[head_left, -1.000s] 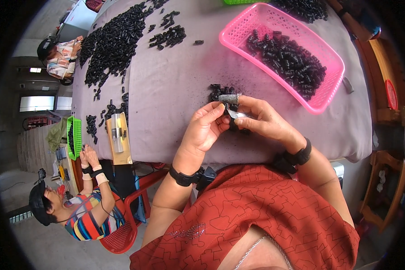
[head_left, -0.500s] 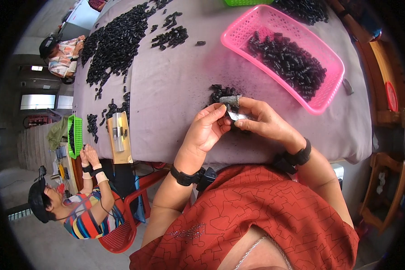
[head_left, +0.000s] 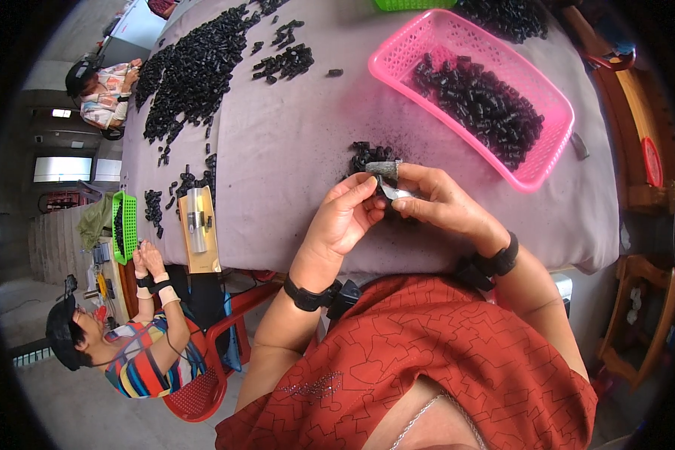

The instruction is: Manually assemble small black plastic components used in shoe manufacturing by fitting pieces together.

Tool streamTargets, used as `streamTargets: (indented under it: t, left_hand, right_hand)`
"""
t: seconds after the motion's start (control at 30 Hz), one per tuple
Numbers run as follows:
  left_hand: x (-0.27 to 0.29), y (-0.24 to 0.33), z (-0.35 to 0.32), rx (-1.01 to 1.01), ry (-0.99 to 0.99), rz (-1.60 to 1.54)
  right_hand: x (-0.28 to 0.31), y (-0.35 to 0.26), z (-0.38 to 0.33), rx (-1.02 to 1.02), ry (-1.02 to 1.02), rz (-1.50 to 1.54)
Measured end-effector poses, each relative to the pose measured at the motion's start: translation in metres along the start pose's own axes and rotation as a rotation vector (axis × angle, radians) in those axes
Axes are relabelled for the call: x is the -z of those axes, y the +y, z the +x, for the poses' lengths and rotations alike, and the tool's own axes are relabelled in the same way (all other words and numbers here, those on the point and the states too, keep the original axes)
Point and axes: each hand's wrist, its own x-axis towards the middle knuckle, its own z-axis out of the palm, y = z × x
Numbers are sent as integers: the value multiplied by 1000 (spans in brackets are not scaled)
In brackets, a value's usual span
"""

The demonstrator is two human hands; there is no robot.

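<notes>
My left hand [head_left: 343, 214] is closed in a pinch on a small black part, mostly hidden by the fingertips. Opposite it, my right hand [head_left: 454, 202] grips a flat silvery piece that looks like a short blade [head_left: 395, 193], its tip against the black part. A worn grey finger cover [head_left: 383, 169] wraps the right index finger, which reaches over the part. Just beyond my fingers lies a little heap of black parts [head_left: 365, 153] with dark crumbs around it. To the far right of the hands stands a pink basket [head_left: 457, 131] holding many short black cylindrical parts [head_left: 476, 105].
A large pile of black parts [head_left: 195, 75] covers the table's far left. Left of me are a tan board with a clear tube [head_left: 196, 221] and a green basket [head_left: 130, 232]. One person [head_left: 139, 337] sits at left; another [head_left: 105, 94] works farther off.
My hands stay almost in place. The right fingers and the silvery piece have shifted and tilted slightly against the black part.
</notes>
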Motion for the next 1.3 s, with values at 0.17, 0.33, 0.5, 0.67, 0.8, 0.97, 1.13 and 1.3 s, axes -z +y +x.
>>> streamTargets:
  t: [0.17, 0.33, 0.5, 0.67, 0.8, 0.97, 1.13, 1.3]
  left_hand:
    - [0, 4, -2, -64, 57, 8]
    - [1, 9, -5, -99, 22, 45]
    - [6, 9, -3, -114, 63, 51]
    - [9, 11, -5, -128, 49, -36]
    - [5, 10, -5, -128, 61, -40]
    - [-3, 11, -7, -126, 90, -7]
    - [5, 10, -7, -113, 32, -14]
    - [3, 10, -6, -123, 70, 25]
  right_hand:
    - [0, -6, 0, 13, 42, 32]
    - [-1, -3, 0, 57, 57, 68]
    - [0, -2, 0, 35, 76, 52]
    - [0, -2, 0, 6, 71, 43]
    - [0, 3, 0, 44, 93, 37]
    - [-1, 1, 0, 54, 85, 66]
    - [-1, 1, 0, 34, 87, 38]
    - [-1, -4, -2, 11, 81, 27]
